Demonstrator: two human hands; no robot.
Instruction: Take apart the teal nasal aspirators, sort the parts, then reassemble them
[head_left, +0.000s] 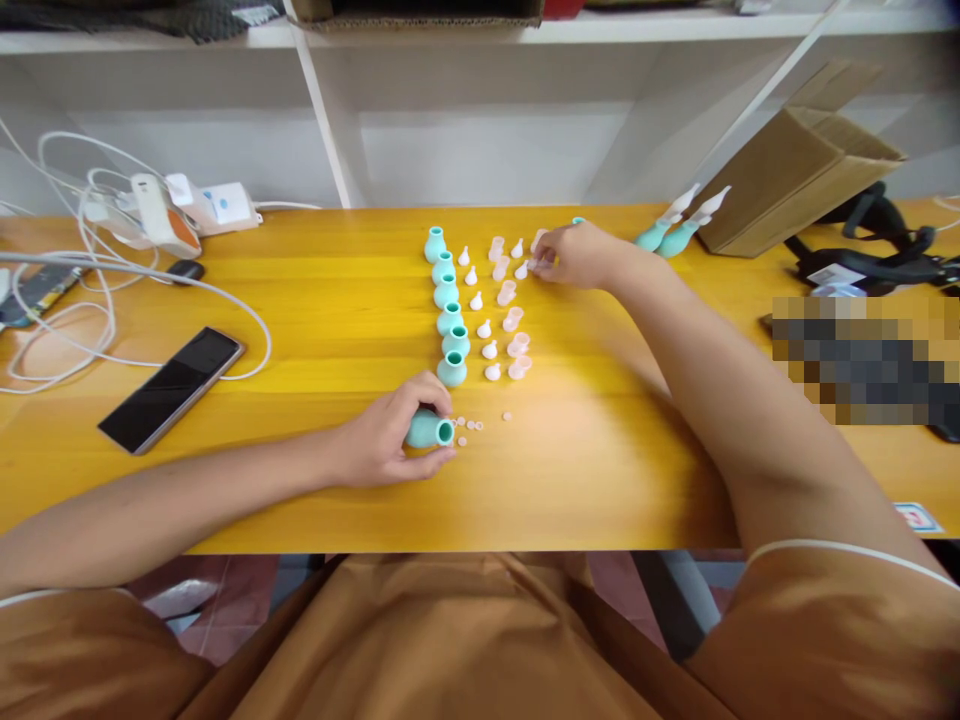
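Observation:
My left hand [390,440] lies on the yellow table [315,330] and grips a teal rubber bulb [430,430] on its side, its mouth facing right. Several tiny pink discs [469,427] lie just right of it. Behind them runs a column of several upright teal bulbs [448,310], a column of small white tips [481,325] and a column of clear pink caps [511,318]. My right hand [577,255] reaches to the far end of the pink column, fingertips pinched at a small pale piece [535,262]; what it is I cannot tell.
A black phone [172,387] lies at the left, with white cables [67,330] and chargers [176,212] behind it. Two assembled teal bulbs with white tips [675,225] lean by a cardboard box [799,165]. Black straps [870,250] lie at the right. White shelving stands behind.

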